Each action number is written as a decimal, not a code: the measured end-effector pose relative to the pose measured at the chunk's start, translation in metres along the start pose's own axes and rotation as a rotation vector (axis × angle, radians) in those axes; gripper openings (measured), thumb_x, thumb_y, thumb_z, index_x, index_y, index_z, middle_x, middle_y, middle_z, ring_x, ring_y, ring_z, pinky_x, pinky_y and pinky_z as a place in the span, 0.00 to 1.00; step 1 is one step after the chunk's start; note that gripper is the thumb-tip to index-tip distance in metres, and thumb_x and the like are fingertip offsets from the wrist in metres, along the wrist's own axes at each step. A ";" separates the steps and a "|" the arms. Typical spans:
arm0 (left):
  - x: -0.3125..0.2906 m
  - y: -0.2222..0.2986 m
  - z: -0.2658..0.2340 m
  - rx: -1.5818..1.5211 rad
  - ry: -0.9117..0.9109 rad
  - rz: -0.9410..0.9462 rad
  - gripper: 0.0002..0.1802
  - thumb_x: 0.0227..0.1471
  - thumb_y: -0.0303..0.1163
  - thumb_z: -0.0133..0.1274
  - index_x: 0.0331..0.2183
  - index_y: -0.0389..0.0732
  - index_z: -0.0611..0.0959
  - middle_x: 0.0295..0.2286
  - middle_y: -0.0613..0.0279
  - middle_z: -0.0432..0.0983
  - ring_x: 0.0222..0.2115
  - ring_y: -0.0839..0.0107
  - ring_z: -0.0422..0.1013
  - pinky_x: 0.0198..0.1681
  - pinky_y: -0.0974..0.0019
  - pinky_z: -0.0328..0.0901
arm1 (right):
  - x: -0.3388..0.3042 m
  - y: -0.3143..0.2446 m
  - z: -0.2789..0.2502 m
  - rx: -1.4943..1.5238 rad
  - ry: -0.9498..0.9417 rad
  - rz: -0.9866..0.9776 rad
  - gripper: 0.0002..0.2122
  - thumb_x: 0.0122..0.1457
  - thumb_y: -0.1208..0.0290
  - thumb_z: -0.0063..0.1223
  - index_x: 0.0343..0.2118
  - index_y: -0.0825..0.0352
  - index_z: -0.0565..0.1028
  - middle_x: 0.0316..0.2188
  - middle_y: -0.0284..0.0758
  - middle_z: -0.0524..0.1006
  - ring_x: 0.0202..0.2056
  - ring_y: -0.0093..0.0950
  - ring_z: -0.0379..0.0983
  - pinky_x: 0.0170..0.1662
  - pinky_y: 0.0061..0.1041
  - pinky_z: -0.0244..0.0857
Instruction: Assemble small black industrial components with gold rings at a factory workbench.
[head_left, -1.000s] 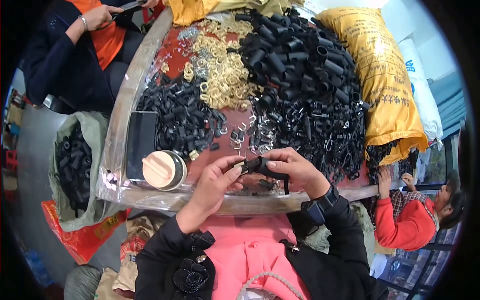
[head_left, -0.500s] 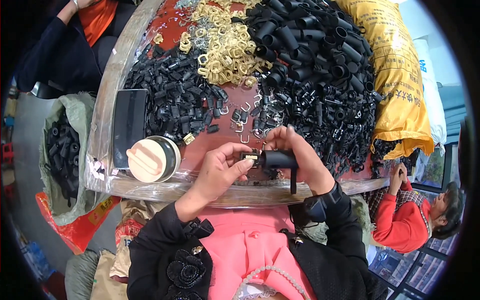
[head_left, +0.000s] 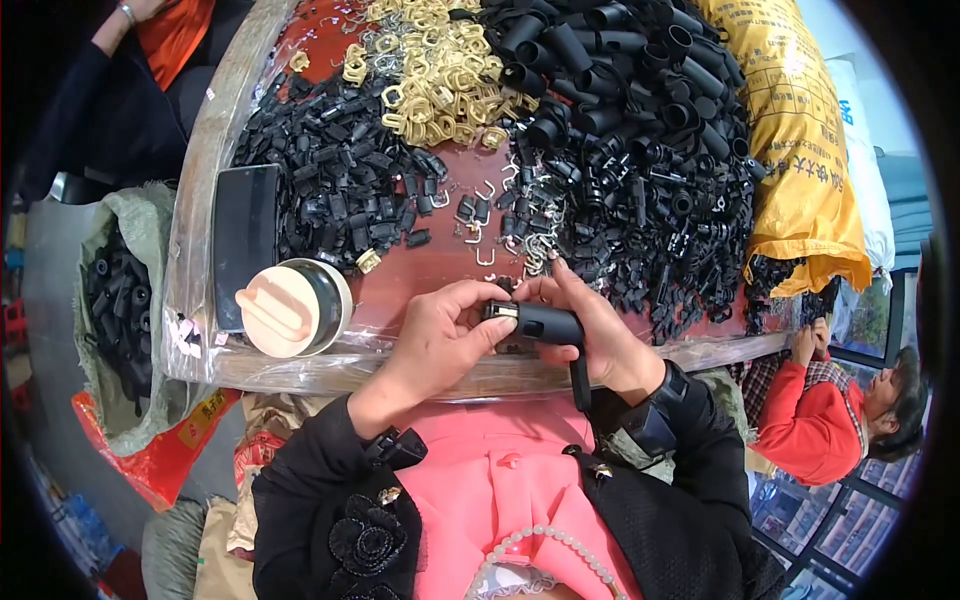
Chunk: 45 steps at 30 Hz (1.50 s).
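Observation:
Near the table's front edge, both my hands are closed on one black plastic tube (head_left: 552, 324) lying crosswise. My left hand (head_left: 437, 338) pinches its left end, thumb beside a small pale yellow insert (head_left: 506, 311). Wrapped round the right end is my right hand (head_left: 612, 345), with fingers behind the tube. A black strap (head_left: 580, 384) hangs down below that end. Beyond my hands lie loose bent metal hooks (head_left: 486, 255) and small black clips (head_left: 418, 238). My fingers partly hide how the left end fits together.
Heaps of yellow rings (head_left: 440, 95), black tubes (head_left: 600, 75) and black fittings (head_left: 640, 205) cover the table's far side. At left are a lidded jar (head_left: 285, 310) and a phone (head_left: 246, 240). A yellow sack (head_left: 790, 130) lies right; a person in red (head_left: 815, 425) sits beyond.
The small piece with the yellow insert now sits flush at the tube's left end, where it stuck out before. The tube has tilted slightly, and my view has shifted a little.

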<state>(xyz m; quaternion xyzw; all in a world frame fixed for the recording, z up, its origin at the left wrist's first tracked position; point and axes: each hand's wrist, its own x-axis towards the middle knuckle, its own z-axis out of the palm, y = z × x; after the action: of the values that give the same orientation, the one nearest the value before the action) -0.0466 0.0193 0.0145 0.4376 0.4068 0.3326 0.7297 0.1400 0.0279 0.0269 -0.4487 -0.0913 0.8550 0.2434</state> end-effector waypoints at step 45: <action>0.010 -0.008 0.031 -0.633 -0.103 -0.163 0.29 0.42 0.23 0.53 0.48 0.37 0.61 0.36 0.65 0.67 0.35 0.77 0.67 0.37 0.74 0.66 | -0.013 0.010 0.011 -0.444 -0.083 -0.826 0.41 0.46 0.34 0.30 0.47 0.74 0.60 0.38 0.39 0.68 0.40 0.25 0.64 0.45 0.23 0.56</action>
<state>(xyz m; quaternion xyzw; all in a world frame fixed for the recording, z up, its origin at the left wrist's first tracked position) -0.0136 0.0131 0.0136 0.1716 0.2795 0.3605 0.8732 0.1340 0.0131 0.0390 -0.3816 -0.4525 0.6636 0.4574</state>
